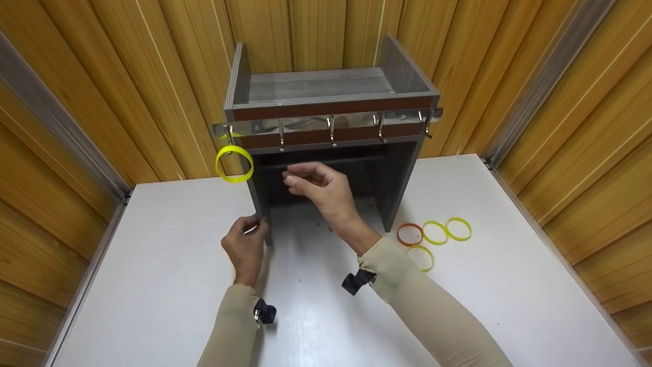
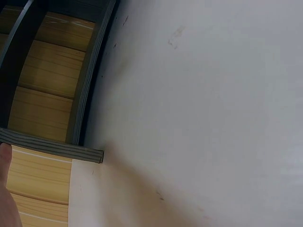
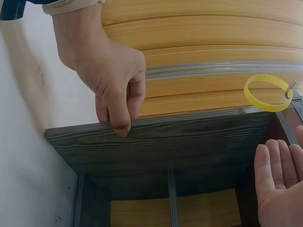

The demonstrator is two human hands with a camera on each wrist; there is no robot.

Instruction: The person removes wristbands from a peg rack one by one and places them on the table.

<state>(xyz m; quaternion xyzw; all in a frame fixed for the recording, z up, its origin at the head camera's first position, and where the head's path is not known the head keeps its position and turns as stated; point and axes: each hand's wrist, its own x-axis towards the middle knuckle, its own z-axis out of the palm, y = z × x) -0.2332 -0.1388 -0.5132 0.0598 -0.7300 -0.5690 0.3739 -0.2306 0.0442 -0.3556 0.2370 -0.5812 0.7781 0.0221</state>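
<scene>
Left hand [image 1: 246, 245] grips the left side panel of a stiff, heavy-looking wooden hook rack [image 1: 326, 133] at the worktop's [image 1: 153, 285] back edge; right hand [image 1: 318, 187], relaxed, holds nothing.

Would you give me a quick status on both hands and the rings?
Left hand grips cabinet side panel. Right hand open, empty, before the hooks. One yellow ring hung; four rings on table. Nothing blocking.

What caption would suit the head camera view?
Left hand grips the shelf unit's side panel; right hand hovers near a yellow ring hung on a hook.
</scene>
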